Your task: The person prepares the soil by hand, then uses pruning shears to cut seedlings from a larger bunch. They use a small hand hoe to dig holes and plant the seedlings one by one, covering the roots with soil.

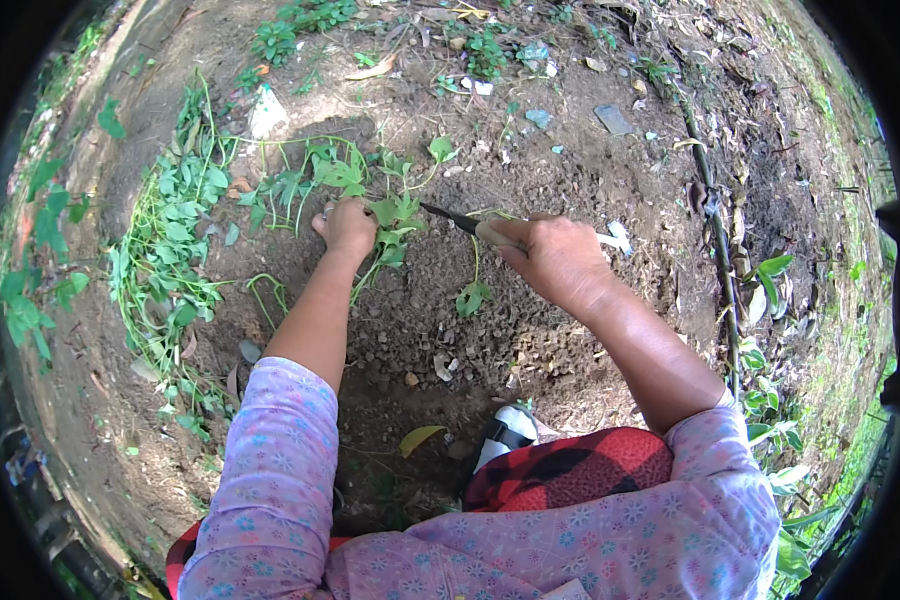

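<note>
My left hand [349,229] is low over the soil, fingers curled around part of a green leafy vine [396,210]; the fingertips are hidden. A ring shows on one finger. In my right hand [559,259] is a knife, its pale handle [497,234] in my fist and its dark blade [448,215] pointing left at the vine's leaves. The blade tip is close to the leaves; whether it touches a stem I cannot tell. A thin stem with a single lobed leaf [472,298] hangs over the soil below the knife.
A heap of cut-looking vines [172,225] lies to the left. A dark hose or pipe [709,191] runs along the right side. White scraps [268,112], a flat grey piece [613,119] and dry leaves litter the soil. My shoe [508,431] is below.
</note>
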